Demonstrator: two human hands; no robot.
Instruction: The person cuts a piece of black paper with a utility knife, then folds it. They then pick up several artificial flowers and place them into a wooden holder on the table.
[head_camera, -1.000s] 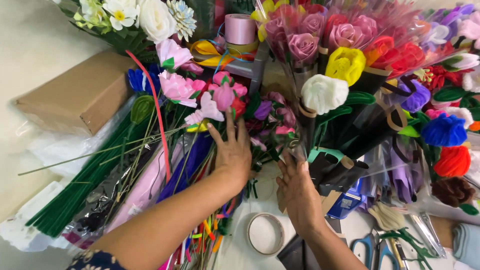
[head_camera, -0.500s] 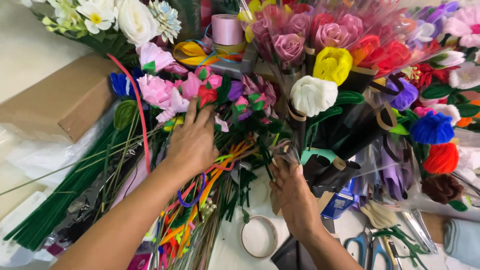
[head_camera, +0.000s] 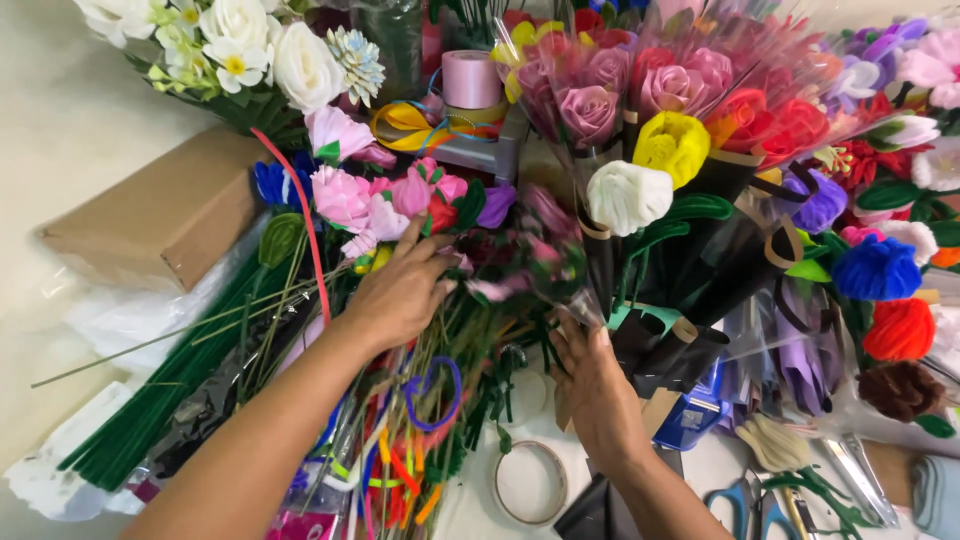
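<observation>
My left hand (head_camera: 395, 295) lies palm down on a heap of pink handmade flowers (head_camera: 375, 195) and coloured pipe-cleaner stems (head_camera: 420, 420), its fingers spread and the fingertips among the blooms. My right hand (head_camera: 590, 385) grips the lower end of a clear-wrapped bunch of small pink and purple flowers (head_camera: 540, 250), which looks blurred. The bunch stands between my two hands, tilted up and to the left.
A brown cardboard box (head_camera: 160, 215) and a bundle of green stems (head_camera: 170, 400) lie at the left. Roses wrapped in black paper (head_camera: 650, 150) fill the right. A tape roll (head_camera: 530, 485), scissors (head_camera: 745, 505) and a pink ribbon spool (head_camera: 470, 80) are nearby.
My left hand has shifted up and left onto the pink flowers. The wrapped bunch in my right hand has been lifted and is in motion.
</observation>
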